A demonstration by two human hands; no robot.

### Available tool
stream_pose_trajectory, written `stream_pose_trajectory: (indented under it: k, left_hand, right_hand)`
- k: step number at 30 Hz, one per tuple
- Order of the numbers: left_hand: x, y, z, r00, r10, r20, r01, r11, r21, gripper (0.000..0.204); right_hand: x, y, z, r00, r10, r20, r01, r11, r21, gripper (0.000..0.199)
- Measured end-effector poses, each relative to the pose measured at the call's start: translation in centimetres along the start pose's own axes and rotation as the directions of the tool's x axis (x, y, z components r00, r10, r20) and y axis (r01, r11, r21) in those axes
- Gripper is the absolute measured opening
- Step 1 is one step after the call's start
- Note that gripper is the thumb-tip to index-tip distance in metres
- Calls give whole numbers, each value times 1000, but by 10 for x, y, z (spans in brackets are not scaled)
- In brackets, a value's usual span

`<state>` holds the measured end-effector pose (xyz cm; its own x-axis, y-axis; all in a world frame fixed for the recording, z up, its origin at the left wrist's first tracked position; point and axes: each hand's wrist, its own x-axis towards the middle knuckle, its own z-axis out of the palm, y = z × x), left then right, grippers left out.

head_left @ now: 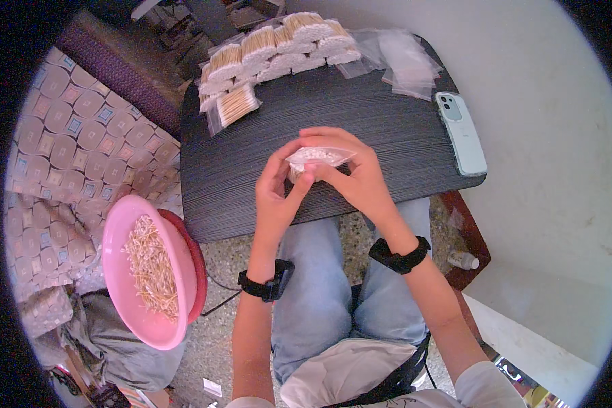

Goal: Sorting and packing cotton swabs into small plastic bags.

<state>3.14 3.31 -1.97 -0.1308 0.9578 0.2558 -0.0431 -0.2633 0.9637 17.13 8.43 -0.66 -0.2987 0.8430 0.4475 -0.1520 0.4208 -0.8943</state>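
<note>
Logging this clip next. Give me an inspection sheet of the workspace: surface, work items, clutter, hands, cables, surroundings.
Surface: dark wood-grain table with rounded corners.
Work items: clear bag of cotton swabs in hand; filled bags piled at the far edge, flat plastic bags to their right; loose swabs in a pink basin left of the table.
Clutter: phone at the table's right edge; small bottle lying low at right.
Hands: left hand and right hand hold the bag between them, thumbs on the near side.
Cables: thin black cable near the basin.
Surroundings: pale wall at right; patterned cloth at left.
</note>
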Motion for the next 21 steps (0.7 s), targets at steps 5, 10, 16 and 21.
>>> stream_pose_trajectory:
  k: [5,10,16,21]
  left_hand:
    - [-1,-3,-5,999,33,-4,-34,997,-71,42]
    - [-1,-4,-6,1000,9,-19,-12,984,-178,36]
    - [-2,-6,-10,999,-6,-33,3,996,-89,28]
    - [-2,-6,-6,999,-31,-39,26,991,-128,27]
  right_hand:
    - [-3,3,6,994,108,13,-108,955,277,45]
    - [-4,10,1,989,114,98,-139,939,313,49]
    - [-6,13,-3,975,206,88,-219,958,185,36]
    - [-5,18,-6,980,183,79,-191,975,115,31]
